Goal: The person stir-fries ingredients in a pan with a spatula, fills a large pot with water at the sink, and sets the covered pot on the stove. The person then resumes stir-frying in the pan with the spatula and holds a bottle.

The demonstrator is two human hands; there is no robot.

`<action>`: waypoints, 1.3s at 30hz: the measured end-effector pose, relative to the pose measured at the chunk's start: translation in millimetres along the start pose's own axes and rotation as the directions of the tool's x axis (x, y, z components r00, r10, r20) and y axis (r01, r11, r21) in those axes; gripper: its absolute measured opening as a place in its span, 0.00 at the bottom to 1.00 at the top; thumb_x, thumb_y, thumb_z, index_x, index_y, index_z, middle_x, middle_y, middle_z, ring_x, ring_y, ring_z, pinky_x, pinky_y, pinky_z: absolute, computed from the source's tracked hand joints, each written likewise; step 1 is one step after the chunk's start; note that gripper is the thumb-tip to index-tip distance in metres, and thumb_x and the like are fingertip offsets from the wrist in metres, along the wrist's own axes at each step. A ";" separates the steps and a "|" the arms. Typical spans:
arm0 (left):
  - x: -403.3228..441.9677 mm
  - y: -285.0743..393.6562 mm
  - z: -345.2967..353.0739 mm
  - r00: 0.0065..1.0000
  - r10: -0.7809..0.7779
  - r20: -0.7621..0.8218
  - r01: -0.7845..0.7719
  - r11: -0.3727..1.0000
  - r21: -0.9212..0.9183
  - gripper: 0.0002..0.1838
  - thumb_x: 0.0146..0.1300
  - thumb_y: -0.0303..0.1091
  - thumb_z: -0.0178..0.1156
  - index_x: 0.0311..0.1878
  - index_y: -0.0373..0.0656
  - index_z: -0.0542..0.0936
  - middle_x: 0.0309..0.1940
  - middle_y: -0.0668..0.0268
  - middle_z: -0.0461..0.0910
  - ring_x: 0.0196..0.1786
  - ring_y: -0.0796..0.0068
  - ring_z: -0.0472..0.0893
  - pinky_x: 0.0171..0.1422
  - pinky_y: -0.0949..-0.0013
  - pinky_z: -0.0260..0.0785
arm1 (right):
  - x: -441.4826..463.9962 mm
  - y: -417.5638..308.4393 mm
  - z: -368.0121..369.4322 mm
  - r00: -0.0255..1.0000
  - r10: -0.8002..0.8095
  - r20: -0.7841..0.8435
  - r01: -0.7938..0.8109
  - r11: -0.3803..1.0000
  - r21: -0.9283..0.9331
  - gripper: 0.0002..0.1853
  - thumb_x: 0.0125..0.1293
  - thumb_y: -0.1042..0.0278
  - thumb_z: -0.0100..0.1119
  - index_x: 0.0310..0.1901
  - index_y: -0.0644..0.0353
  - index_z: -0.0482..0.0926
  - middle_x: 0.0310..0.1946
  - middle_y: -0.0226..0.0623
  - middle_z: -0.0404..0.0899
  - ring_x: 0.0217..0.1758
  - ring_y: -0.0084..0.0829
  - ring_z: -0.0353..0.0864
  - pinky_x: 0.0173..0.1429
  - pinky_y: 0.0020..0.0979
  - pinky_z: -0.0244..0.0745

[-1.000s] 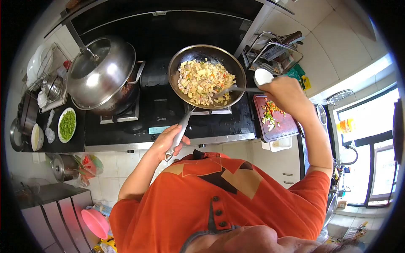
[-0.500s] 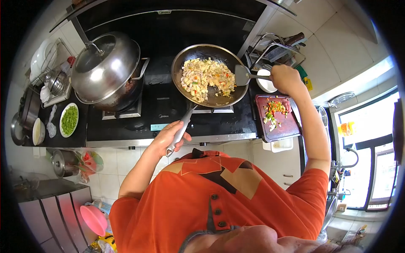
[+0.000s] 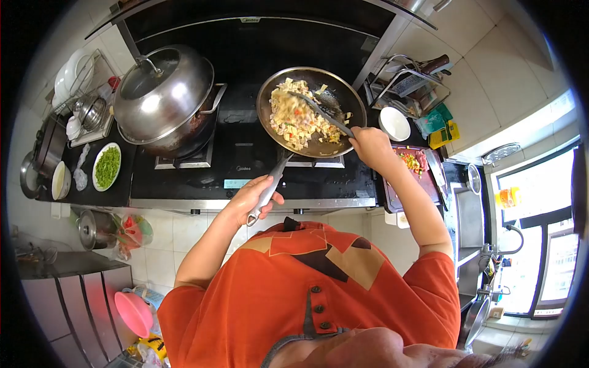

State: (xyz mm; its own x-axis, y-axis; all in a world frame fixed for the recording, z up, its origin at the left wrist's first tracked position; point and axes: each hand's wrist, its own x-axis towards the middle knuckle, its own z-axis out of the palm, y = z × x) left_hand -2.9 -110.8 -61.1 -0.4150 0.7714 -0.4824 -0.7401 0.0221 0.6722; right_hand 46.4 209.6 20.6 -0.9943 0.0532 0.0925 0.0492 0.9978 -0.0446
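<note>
My left hand (image 3: pixel 252 199) is wrapped round the grey handle of the frying pan (image 3: pixel 353 101), which sits over the right burner. In my right hand (image 3: pixel 372 147) is the dark handle of a spatula (image 3: pixel 328 116), whose blade is buried in the food and blurred. Chopped, mixed pale-yellow food (image 3: pixel 294 126) with red and green bits fills the pan's left and lower part. Beneath my right forearm lies a reddish cutting board (image 3: pixel 412 184) with chopped peppers (image 3: pixel 410 162) and a knife (image 3: pixel 436 172), partly hidden by the arm.
A large lidded wok (image 3: pixel 165 98) stands on the left burner. Beside it are a plate of chopped greens (image 3: pixel 107 167) and a dish rack (image 3: pixel 95 126). A white bowl (image 3: pixel 394 124) and a knife rack (image 3: pixel 408 83) stand right of the pan.
My right hand has moved left and down, bringing the spatula from the pan's right rim into the food. The food has been pushed toward the left. My left hand keeps its hold on the handle.
</note>
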 end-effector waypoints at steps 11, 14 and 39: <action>-1.8 0.5 3.0 1.000 0.001 -0.019 0.000 1.000 0.026 0.12 0.74 0.44 0.43 0.45 0.46 0.66 0.28 0.56 0.79 0.14 0.80 0.67 0.12 0.75 0.59 | 75.6 -21.2 5.9 0.998 -0.069 0.000 0.067 0.968 -0.244 0.07 0.55 0.76 0.54 0.34 0.63 0.81 0.31 0.49 0.82 0.39 0.44 0.84 0.40 0.41 0.80; 0.3 -2.7 3.8 0.999 0.034 0.018 -0.034 0.999 0.005 0.11 0.74 0.43 0.43 0.44 0.47 0.66 0.28 0.56 0.79 0.13 0.81 0.68 0.11 0.76 0.59 | 55.0 -48.8 -9.3 0.960 -0.239 0.144 0.271 0.922 -0.277 0.06 0.54 0.76 0.56 0.31 0.62 0.83 0.31 0.48 0.83 0.39 0.44 0.85 0.40 0.40 0.80; -0.6 -4.4 3.1 1.000 0.013 0.006 -0.013 1.000 0.017 0.11 0.74 0.44 0.42 0.43 0.47 0.66 0.27 0.57 0.79 0.13 0.80 0.68 0.11 0.74 0.59 | 70.4 -19.9 -17.7 0.993 0.089 -0.074 -0.109 0.932 -0.346 0.08 0.60 0.73 0.53 0.39 0.64 0.79 0.31 0.46 0.84 0.36 0.42 0.86 0.36 0.38 0.81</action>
State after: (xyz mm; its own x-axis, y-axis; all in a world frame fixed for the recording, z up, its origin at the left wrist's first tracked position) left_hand 2.2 -109.3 -62.0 -0.4216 0.7754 -0.4701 -0.7254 0.0228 0.6880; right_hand -22.9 194.2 45.6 -0.9762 0.1449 0.1614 0.1875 0.9378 0.2922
